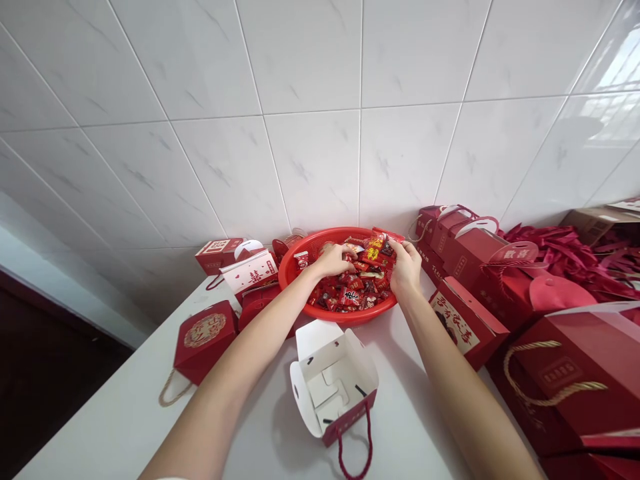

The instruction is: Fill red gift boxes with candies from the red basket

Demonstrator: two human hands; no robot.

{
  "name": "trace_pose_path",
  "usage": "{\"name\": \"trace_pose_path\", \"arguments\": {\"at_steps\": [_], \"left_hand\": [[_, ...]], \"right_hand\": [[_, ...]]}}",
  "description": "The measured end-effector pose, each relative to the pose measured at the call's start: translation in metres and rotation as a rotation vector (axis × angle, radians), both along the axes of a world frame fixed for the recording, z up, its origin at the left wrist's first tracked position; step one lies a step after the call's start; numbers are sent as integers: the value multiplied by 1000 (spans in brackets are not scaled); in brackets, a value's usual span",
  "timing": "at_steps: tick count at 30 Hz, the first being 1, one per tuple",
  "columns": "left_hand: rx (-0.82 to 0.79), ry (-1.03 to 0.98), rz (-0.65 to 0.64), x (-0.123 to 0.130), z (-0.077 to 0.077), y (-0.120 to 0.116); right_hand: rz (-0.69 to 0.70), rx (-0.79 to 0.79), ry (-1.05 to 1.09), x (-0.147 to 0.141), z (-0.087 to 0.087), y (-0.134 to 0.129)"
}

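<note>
A red plastic basket point(340, 317) full of wrapped candies point(350, 293) stands near the tiled wall. My left hand point(334, 260) reaches into it from the left, its fingers bent down and pressed together among the candies; whatever lies under the fingertips is hidden. At the basket's right side, my right hand point(406, 265) has its thumb and fingers closed on a red candy packet point(375, 251) with yellow lettering. Directly in front of the basket is an open gift box point(334, 383), white inside, dark red outside, its flaps spread and its rope handle hanging toward me.
Red gift boxes point(205, 340) stand on the left of the white table point(120, 420). More boxes point(575, 373) are stacked along the right, with a heap of dark red ribbons point(565, 257) behind them. A tiled wall point(310, 167) closes off the back.
</note>
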State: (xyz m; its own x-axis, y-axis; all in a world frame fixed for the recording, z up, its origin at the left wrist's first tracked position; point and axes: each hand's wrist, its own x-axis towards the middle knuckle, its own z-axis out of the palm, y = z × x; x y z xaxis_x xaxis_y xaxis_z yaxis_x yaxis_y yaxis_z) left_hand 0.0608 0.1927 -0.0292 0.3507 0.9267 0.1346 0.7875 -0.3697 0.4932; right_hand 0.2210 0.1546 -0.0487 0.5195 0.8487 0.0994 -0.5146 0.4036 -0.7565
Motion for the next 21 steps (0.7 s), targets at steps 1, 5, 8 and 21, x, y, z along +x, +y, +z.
{"name": "trace_pose_path", "arguments": {"at_steps": [1, 5, 8, 21], "left_hand": [[-14, -14, -18, 0, 0, -1], [27, 15, -53, 0, -1, -3], [157, 70, 3, -2, -4, -2], [24, 381, -427, 22, -13, -12]], "right_hand": [[-1, 1, 0, 0, 0, 0], [0, -3, 1, 0, 0, 0], [-4, 1, -25, 0, -1, 0], [-2, -7, 1, 1, 1, -2]]}}
